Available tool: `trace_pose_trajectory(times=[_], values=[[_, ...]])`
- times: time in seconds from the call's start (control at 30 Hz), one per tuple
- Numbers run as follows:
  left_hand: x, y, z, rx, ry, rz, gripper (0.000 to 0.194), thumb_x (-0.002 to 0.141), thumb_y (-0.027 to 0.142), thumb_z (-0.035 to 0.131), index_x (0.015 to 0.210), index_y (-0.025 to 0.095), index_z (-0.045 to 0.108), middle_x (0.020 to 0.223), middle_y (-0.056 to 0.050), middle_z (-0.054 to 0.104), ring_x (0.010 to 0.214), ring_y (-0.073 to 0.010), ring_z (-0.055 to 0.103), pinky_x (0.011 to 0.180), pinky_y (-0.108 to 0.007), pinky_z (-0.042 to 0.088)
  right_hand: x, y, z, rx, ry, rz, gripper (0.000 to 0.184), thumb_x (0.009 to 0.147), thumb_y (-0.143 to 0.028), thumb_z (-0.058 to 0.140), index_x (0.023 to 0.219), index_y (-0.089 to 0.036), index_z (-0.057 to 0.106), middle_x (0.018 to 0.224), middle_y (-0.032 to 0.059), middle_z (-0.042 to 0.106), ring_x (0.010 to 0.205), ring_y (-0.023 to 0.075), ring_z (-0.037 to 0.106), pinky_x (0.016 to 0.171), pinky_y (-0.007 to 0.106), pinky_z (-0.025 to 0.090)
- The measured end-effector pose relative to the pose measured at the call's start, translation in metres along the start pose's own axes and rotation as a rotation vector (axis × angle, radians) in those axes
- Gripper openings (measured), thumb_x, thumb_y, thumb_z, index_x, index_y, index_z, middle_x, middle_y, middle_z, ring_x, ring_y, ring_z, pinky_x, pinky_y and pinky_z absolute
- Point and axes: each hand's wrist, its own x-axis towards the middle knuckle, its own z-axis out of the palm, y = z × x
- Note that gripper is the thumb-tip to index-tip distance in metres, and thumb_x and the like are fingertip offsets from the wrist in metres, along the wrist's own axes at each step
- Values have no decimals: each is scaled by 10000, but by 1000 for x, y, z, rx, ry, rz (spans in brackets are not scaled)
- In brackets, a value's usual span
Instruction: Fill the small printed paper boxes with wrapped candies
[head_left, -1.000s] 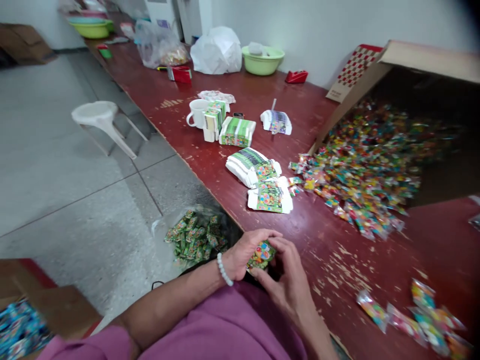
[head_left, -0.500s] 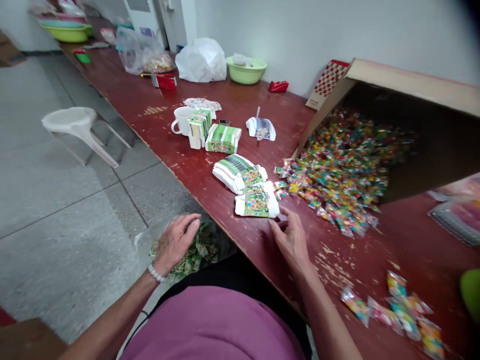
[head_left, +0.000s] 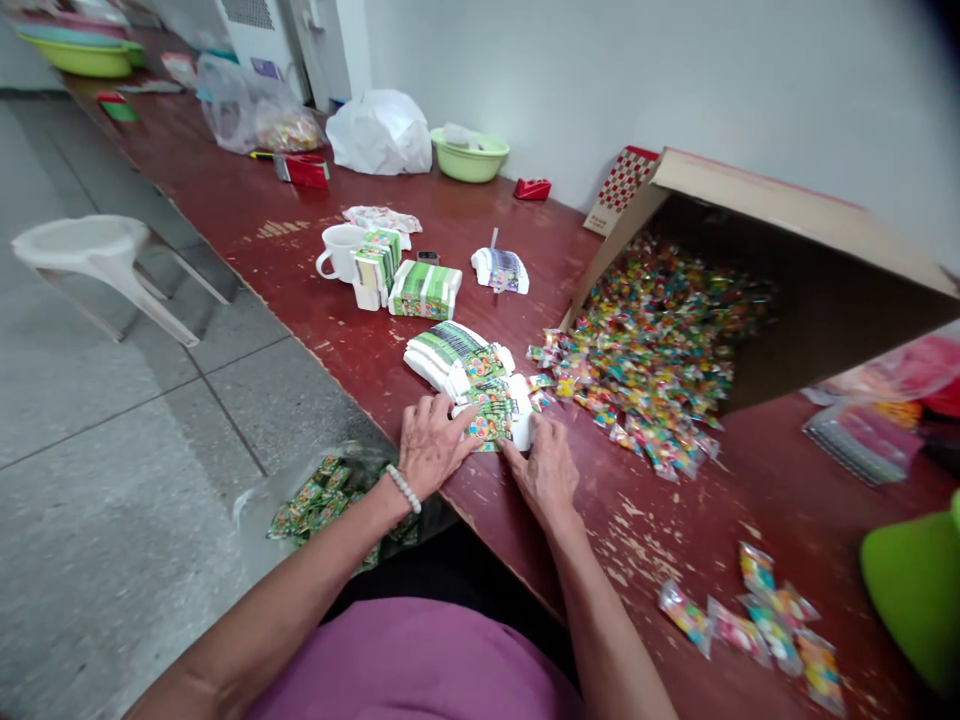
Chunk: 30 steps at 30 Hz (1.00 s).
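A small flattened candy box (head_left: 491, 412), green with a colourful print and white flaps, lies at the near end of a stack of flattened boxes (head_left: 446, 350). My left hand (head_left: 431, 445), with a beaded bracelet at the wrist, grips its left side, thumb on the printed face. On the other side my right hand (head_left: 551, 468) pinches the lower right edge between thumb and fingers. Just right of the boxes, many wrapped candies (head_left: 652, 350) spill from a tipped cardboard box (head_left: 780, 190).
Several loose wrapped candies (head_left: 772, 615) lie at the near right. Beyond the stack are banded box bundles (head_left: 425, 290), a white mug (head_left: 341, 252) and a purple-printed stack (head_left: 502, 270). A bag of green packets (head_left: 322, 500) sits below the table edge. A white stool (head_left: 97, 250) stands left.
My left hand has moved right from above the bag of green packets onto the flattened box. My right hand has closed in on the box's right edge. The view has shifted right.
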Motion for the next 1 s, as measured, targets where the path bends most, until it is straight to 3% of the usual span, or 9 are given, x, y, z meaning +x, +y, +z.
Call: trace_pose_trajectory(times=[0.3,0.47,0.6,0.7,0.77,0.83,0.9,0.93,1.0], values=[[0,4,-2,8,-9,-27,424,868,492,641,1220,257,612,1123,-112,569,1024,-298,484,824,-388,378,-7,1,9,67,99,-16,475,892,-497,590,1247,-183,555,1204,148,569,1074,291,576,832,396,485],[6,4,-7,17,-13,-12,408,837,500,676,1141,233,619,1129,-108,569,1033,-300,491,825,-381,387,-5,0,4,235,79,75,432,817,-467,663,1140,-191,586,1172,125,569,1076,300,563,824,395,466],[5,7,-7,29,17,-18,431,849,499,657,1155,197,615,1106,-126,575,1025,-312,503,820,-391,401,-3,0,-2,457,96,176,350,753,-419,687,1006,-188,615,1070,92,567,901,256,582,770,375,457],[-3,12,-10,27,62,-17,525,862,446,656,1308,187,561,1179,-151,571,1050,-322,506,835,-409,410,-7,2,-8,572,73,189,259,824,-441,609,871,-186,610,849,31,588,727,201,569,694,328,457],[-10,16,-19,-8,85,2,555,869,405,656,1373,208,532,1221,-155,575,1070,-327,510,854,-425,412,-14,5,-17,664,25,175,284,864,-470,574,819,-190,595,742,0,594,668,177,567,650,292,459],[-18,19,-33,-100,84,36,477,872,399,652,1316,236,599,1243,-141,593,1110,-332,509,894,-446,403,-23,7,-32,770,-32,151,292,878,-475,584,825,-188,598,742,-1,628,670,165,580,640,268,465],[-22,20,-48,-283,11,60,361,868,421,648,1181,246,691,1221,-109,634,1121,-323,524,923,-443,399,-32,7,-51,927,-119,106,261,877,-446,626,854,-186,616,793,8,655,718,163,594,675,263,473],[-23,20,-55,-424,-87,69,339,868,435,641,1141,246,710,1165,-89,668,1076,-301,557,906,-418,416,-36,6,-62,1015,-180,74,239,875,-425,646,865,-187,624,804,9,658,741,164,597,699,266,478],[-23,20,-63,-781,-434,108,355,864,465,628,1117,232,720,1013,-56,718,929,-247,619,824,-350,458,-42,2,-81,1126,-297,14,198,881,-389,662,892,-193,636,827,11,659,778,166,601,734,272,481]])
